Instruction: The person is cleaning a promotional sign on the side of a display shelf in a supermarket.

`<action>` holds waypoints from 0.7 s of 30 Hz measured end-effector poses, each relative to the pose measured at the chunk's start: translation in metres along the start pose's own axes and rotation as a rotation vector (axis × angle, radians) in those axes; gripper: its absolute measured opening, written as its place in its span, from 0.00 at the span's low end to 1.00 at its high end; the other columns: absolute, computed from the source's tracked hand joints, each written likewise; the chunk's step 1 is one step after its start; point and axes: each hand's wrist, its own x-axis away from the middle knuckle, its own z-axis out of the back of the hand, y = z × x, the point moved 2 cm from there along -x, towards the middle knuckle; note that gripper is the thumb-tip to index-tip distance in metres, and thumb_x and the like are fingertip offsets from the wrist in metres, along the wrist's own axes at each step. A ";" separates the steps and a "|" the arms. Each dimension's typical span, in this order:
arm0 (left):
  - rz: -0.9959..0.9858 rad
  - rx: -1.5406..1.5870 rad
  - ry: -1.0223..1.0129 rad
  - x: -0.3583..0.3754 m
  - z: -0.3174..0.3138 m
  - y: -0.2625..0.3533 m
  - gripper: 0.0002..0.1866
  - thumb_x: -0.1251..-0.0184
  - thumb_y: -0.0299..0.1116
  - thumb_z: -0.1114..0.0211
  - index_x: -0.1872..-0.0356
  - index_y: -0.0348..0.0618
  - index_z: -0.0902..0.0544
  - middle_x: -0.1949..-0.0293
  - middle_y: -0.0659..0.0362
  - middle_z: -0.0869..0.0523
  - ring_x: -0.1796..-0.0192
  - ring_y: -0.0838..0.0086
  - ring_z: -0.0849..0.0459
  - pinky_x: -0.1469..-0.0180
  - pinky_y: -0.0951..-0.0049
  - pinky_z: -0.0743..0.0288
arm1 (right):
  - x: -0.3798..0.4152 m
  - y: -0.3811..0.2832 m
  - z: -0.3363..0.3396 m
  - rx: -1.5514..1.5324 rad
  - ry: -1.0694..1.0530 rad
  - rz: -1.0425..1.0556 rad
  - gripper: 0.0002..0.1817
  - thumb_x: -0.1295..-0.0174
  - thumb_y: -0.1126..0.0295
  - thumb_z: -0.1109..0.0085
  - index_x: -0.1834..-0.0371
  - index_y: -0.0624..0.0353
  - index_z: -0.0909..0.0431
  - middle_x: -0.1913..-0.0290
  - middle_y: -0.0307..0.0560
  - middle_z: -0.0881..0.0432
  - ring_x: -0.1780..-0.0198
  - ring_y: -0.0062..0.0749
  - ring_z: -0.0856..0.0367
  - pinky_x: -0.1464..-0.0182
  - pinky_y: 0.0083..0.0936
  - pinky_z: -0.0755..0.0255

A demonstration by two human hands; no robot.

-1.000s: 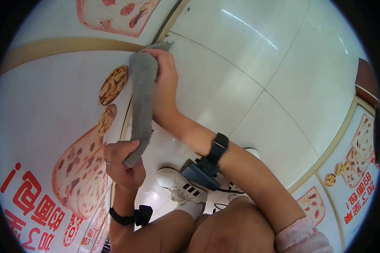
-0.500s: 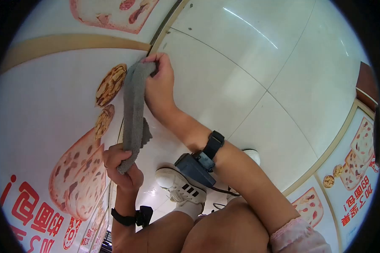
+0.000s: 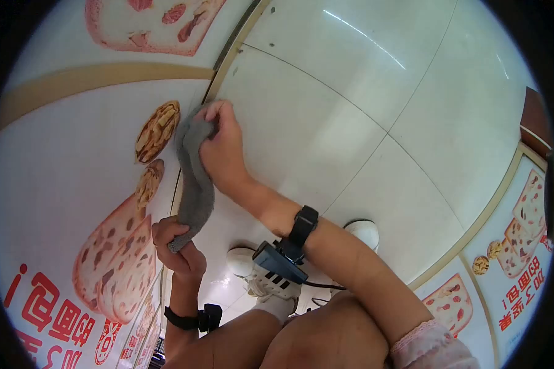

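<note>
A grey folded cloth (image 3: 196, 178) stretches between both my hands beside the printed white panel. My left hand (image 3: 180, 246) pinches its lower end, thumb on top. At the upper end, my right hand (image 3: 223, 144) grips the cloth with curled fingers, close to the tan trim (image 3: 224, 67) at the panel's foot. The cloth sags in a bend between the two hands. Part of the right fingers is hidden by the cloth's fold.
The white panel (image 3: 61, 166) with bread and nut pictures rises on the left. Pale floor tiles (image 3: 326, 135) spread to the right, and another printed panel (image 3: 511, 264) stands at far right. My shoes (image 3: 271, 277) are below, near my forearms.
My right hand has moved down and slightly left, nearer to the left hand. The cloth, straight before, now bends. My left hand has barely moved.
</note>
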 end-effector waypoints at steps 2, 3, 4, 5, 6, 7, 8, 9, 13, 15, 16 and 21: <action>0.020 0.031 0.000 0.000 -0.001 -0.001 0.08 0.40 0.18 0.52 0.62 0.39 0.27 0.67 0.50 0.23 0.64 0.64 0.25 0.58 0.68 0.31 | 0.026 0.007 -0.003 -0.027 -0.061 -0.057 0.17 0.56 0.92 0.58 0.64 0.61 0.39 0.66 0.49 0.28 0.61 0.37 0.29 0.54 0.26 0.32; -0.021 -0.011 -0.036 -0.002 -0.002 0.000 0.09 0.41 0.18 0.52 0.62 0.39 0.28 0.67 0.49 0.23 0.64 0.63 0.25 0.58 0.68 0.31 | 0.032 0.010 -0.006 -0.055 -0.120 -0.115 0.17 0.55 0.91 0.58 0.64 0.60 0.39 0.67 0.49 0.29 0.61 0.38 0.30 0.54 0.25 0.33; -0.062 -0.053 -0.072 -0.003 -0.003 0.000 0.10 0.42 0.17 0.53 0.62 0.39 0.28 0.67 0.49 0.23 0.64 0.63 0.25 0.58 0.68 0.31 | 0.031 0.016 -0.008 -0.152 -0.098 -0.127 0.17 0.56 0.92 0.58 0.64 0.61 0.38 0.67 0.48 0.31 0.61 0.36 0.31 0.54 0.24 0.33; -0.062 -0.053 -0.073 -0.004 -0.003 0.000 0.10 0.42 0.17 0.53 0.62 0.39 0.28 0.67 0.49 0.23 0.64 0.63 0.25 0.58 0.68 0.31 | 0.022 0.013 -0.004 -0.152 -0.097 -0.128 0.17 0.56 0.92 0.58 0.64 0.61 0.38 0.67 0.48 0.31 0.61 0.36 0.31 0.54 0.24 0.33; -0.036 -0.047 -0.064 -0.005 -0.002 0.001 0.09 0.42 0.17 0.53 0.62 0.39 0.28 0.67 0.49 0.22 0.64 0.62 0.25 0.58 0.68 0.31 | 0.005 0.004 0.003 -0.123 -0.035 -0.061 0.18 0.57 0.92 0.58 0.64 0.61 0.38 0.66 0.48 0.31 0.61 0.35 0.32 0.54 0.24 0.34; -0.009 -0.042 -0.055 -0.004 0.000 0.001 0.09 0.42 0.17 0.53 0.62 0.39 0.28 0.67 0.48 0.22 0.63 0.62 0.25 0.58 0.67 0.31 | -0.013 -0.004 0.007 -0.095 0.028 0.005 0.18 0.58 0.92 0.58 0.64 0.61 0.38 0.66 0.49 0.31 0.61 0.34 0.33 0.54 0.24 0.34; 0.019 -0.010 -0.030 0.001 0.002 -0.003 0.09 0.42 0.17 0.53 0.62 0.39 0.28 0.67 0.48 0.22 0.63 0.62 0.25 0.57 0.67 0.31 | -0.029 -0.006 0.006 -0.228 0.038 0.014 0.19 0.58 0.92 0.59 0.63 0.61 0.38 0.64 0.49 0.31 0.61 0.33 0.34 0.55 0.23 0.35; 0.018 -0.007 -0.027 0.003 0.003 -0.006 0.09 0.42 0.17 0.53 0.62 0.39 0.28 0.67 0.48 0.22 0.63 0.62 0.25 0.57 0.67 0.31 | -0.027 -0.006 0.006 -0.227 0.036 0.018 0.19 0.58 0.92 0.59 0.63 0.61 0.38 0.64 0.49 0.31 0.61 0.33 0.34 0.55 0.23 0.35; 0.062 -0.002 0.008 0.000 -0.004 -0.006 0.10 0.44 0.17 0.54 0.63 0.40 0.29 0.68 0.49 0.22 0.64 0.63 0.26 0.56 0.68 0.31 | 0.021 0.004 0.007 -0.106 -0.093 -0.069 0.20 0.57 0.92 0.57 0.61 0.60 0.38 0.61 0.49 0.29 0.56 0.34 0.30 0.50 0.23 0.34; 0.044 -0.031 0.014 -0.004 -0.001 -0.006 0.10 0.46 0.18 0.55 0.65 0.40 0.29 0.69 0.49 0.22 0.64 0.63 0.26 0.56 0.68 0.31 | 0.049 0.006 0.009 -0.162 -0.310 -0.262 0.21 0.55 0.92 0.57 0.59 0.59 0.38 0.57 0.48 0.28 0.54 0.33 0.28 0.47 0.24 0.33; 0.016 -0.057 -0.013 -0.006 0.004 -0.008 0.08 0.47 0.20 0.55 0.67 0.40 0.29 0.70 0.49 0.23 0.65 0.63 0.26 0.57 0.69 0.31 | 0.054 0.012 0.007 -0.329 -0.293 -0.358 0.21 0.54 0.92 0.58 0.57 0.59 0.38 0.55 0.46 0.28 0.54 0.30 0.27 0.46 0.25 0.33; -0.110 0.018 -0.061 -0.004 0.031 -0.010 0.06 0.51 0.31 0.52 0.76 0.39 0.30 0.74 0.50 0.25 0.73 0.63 0.26 0.69 0.70 0.32 | 0.028 -0.004 0.032 -0.576 -0.068 -0.676 0.19 0.49 0.88 0.55 0.54 0.59 0.35 0.48 0.47 0.28 0.45 0.33 0.27 0.44 0.29 0.31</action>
